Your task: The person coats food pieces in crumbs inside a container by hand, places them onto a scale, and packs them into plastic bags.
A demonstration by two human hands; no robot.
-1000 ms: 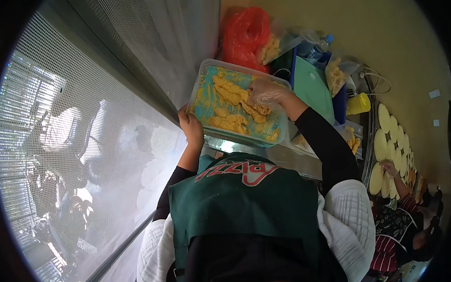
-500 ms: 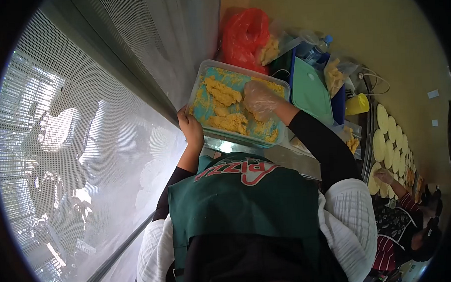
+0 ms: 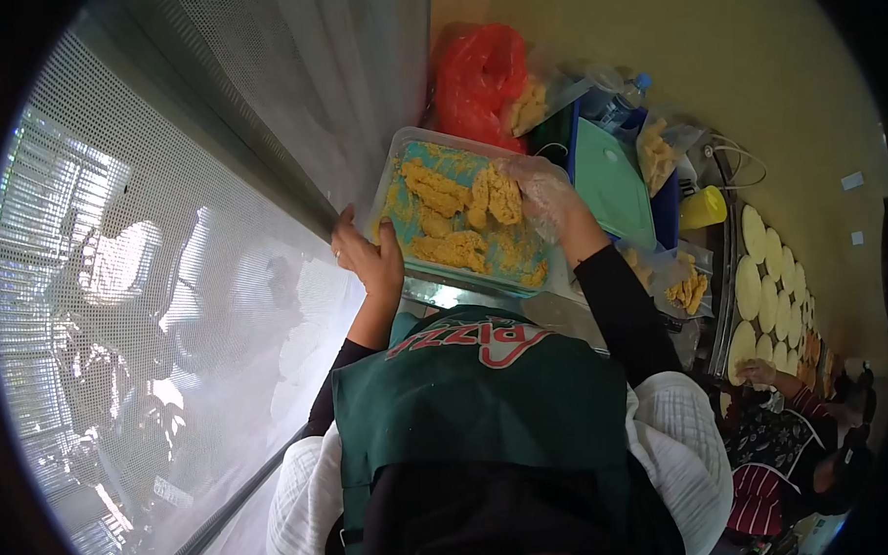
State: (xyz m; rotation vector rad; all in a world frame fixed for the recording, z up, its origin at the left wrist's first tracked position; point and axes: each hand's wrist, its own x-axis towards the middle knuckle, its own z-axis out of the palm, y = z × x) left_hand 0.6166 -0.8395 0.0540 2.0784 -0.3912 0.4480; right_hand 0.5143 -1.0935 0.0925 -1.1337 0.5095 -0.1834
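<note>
A clear rectangular tub (image 3: 398,154) with a blue-green bottom holds several clumps of yellow crumbly food (image 3: 433,188). My left hand (image 3: 368,256) is at the tub's left side, thumb raised over the rim and fingers apart, the palm against the wall. My right hand (image 3: 546,198), in a clear plastic glove, is at the tub's right side, beside a clump of the food (image 3: 497,195). Its fingers are partly hidden by the glove and the glare, so I cannot make out whether they grip the rim.
Behind the tub is a red plastic bag (image 3: 478,81). To the right are a green lid (image 3: 612,179), bags of yellow pieces (image 3: 659,153), a yellow cup (image 3: 703,208) and round flat pieces (image 3: 747,291) near a co-worker (image 3: 777,442). A mesh curtain (image 3: 264,176) hangs at left.
My right hand has moved from the food inside the tub to its right side, leaving a clump there. My left hand has opened at the rim. The tub has shifted slightly.
</note>
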